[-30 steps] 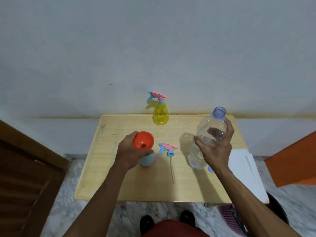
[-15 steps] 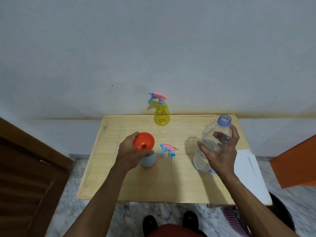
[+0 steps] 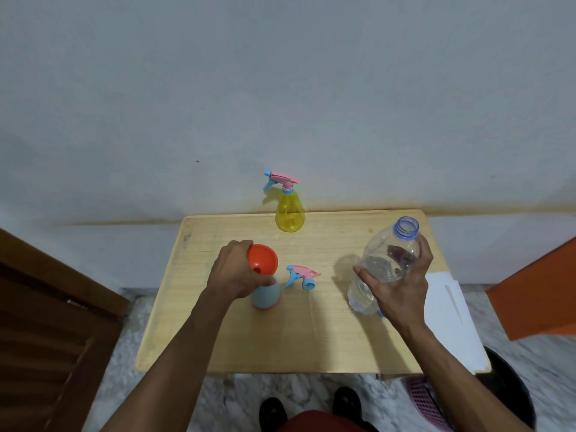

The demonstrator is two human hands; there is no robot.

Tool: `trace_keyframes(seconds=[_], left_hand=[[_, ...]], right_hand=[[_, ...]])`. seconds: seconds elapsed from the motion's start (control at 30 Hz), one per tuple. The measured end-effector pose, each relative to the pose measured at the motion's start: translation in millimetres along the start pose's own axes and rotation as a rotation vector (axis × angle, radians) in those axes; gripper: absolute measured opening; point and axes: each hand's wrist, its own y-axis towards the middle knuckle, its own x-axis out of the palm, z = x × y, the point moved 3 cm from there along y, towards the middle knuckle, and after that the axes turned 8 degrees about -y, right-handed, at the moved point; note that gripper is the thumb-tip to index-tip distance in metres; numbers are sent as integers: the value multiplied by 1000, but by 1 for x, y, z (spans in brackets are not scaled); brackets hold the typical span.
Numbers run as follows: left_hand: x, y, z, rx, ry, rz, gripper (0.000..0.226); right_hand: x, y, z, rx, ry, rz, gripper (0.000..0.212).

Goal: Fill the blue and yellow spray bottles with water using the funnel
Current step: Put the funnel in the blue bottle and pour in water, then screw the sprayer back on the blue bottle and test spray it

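Observation:
My left hand (image 3: 232, 272) grips the orange funnel (image 3: 263, 261), whose spout sits in the neck of the blue spray bottle (image 3: 265, 296) standing on the wooden table (image 3: 246, 344). The bottle's pink and blue spray head (image 3: 301, 275) lies on the table just to its right, with its thin tube trailing toward me. My right hand (image 3: 397, 283) holds a clear water bottle (image 3: 381, 260), uncapped, partly filled and leaning to the right. The yellow spray bottle (image 3: 290, 213) stands at the table's far edge with its spray head on.
A grey wall rises just behind the table. A white sheet (image 3: 452, 319) lies at the table's right edge, with an orange panel (image 3: 536, 291) beyond it. A brown wooden door (image 3: 53, 325) stands on the left. A pink basket (image 3: 425, 403) sits on the floor, lower right.
My right hand has shifted the clear bottle slightly right and toward the table. My left hand has stayed on the funnel and blue bottle.

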Motion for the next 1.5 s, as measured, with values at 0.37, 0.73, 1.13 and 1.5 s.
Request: trace_keyframes(seconds=[0.37,0.73,1.13,1.5], left_hand=[[15,-27,81,175,-207,59,98],[160,-18,83,-39,-27,-314,76],[194,-21,77,-188,-113,-180,100],[167,-26,57,-135,-190,-107,113]], right_hand=[[-8,0,1,10,26,-47,114],[-24,10,7,100,70,-145,119],[-28,14,11,-37,63,-205,119],[-29,2,10,49,-19,-160,130]])
